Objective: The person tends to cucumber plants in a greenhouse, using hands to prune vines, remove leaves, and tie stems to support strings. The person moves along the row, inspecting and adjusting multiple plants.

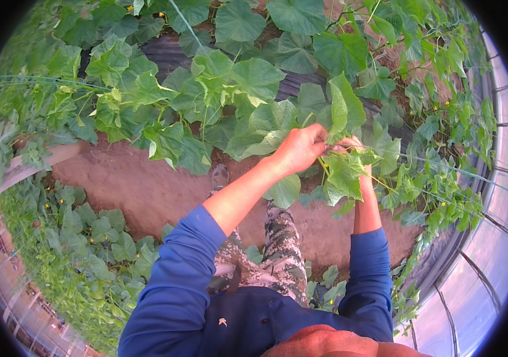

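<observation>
My left hand (303, 147) is pinched at the leafy top of a cucumber vine (343, 174), its fingertips close against the stem. Just to the right, my right hand (353, 143) grips the same vine from the other side, and leaves cover part of its fingers and wrist. The two hands almost touch. A broad upright leaf (345, 107) rises above them. Pale green twine (450, 167) runs from beside my right hand toward the right rim. What exactly lies between the fingertips is too small to tell.
Cucumber plants with yellow flowers fill the row ahead, over black plastic mulch (164, 56). More twine (44, 80) stretches across at left, above a wooden rail (26, 167). Bare soil (146, 192) lies around my feet. A ribbed plastic greenhouse wall (472, 285) curves along the right.
</observation>
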The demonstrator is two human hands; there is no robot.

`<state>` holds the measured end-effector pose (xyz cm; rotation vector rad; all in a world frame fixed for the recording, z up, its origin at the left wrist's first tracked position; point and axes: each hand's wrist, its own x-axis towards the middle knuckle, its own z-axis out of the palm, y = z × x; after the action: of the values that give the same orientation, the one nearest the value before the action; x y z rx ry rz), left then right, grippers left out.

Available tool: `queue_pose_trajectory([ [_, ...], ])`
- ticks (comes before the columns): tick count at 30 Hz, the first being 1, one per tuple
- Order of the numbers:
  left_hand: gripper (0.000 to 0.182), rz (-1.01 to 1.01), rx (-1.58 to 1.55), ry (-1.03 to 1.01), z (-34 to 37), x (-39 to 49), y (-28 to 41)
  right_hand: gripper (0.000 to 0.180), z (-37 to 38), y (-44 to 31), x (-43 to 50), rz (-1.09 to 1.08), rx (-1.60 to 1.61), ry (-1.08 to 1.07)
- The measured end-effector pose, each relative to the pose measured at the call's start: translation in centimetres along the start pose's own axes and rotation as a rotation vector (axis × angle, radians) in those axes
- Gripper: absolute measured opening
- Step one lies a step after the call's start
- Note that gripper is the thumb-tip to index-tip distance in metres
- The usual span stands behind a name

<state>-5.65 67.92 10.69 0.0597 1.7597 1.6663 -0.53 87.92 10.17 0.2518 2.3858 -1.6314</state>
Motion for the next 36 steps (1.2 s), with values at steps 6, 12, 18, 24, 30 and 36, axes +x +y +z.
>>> queue_pose_trajectory([
  [6,0.004,0.076,0.030,0.024,0.5,0.0,-1.4,0.022,1.3,-0.3,-0.9,0.275,0.673,0.144],
  [12,0.003,0.108,-0.086,0.009,0.7,0.4,-1.5,0.024,1.5,1.4,-1.1,0.259,0.966,0.094],
  [18,0.018,0.091,-0.124,0.115,1.9,0.0,-2.0,0.032,1.8,4.4,-1.3,0.279,1.149,-0.004],
  [24,0.021,-0.033,-0.207,0.075,2.5,-0.7,-1.5,0.026,2.4,7.0,-2.0,0.392,0.734,0.044],
  [30,0.023,0.161,0.082,0.255,2.1,-3.2,-2.0,0.020,2.7,1.3,-5.3,0.057,-0.137,0.342],
  [36,0.021,0.284,-0.003,0.387,-0.4,-10.0,-4.6,0.012,6.9,-4.3,-11.6,-0.126,-0.266,0.407],
])
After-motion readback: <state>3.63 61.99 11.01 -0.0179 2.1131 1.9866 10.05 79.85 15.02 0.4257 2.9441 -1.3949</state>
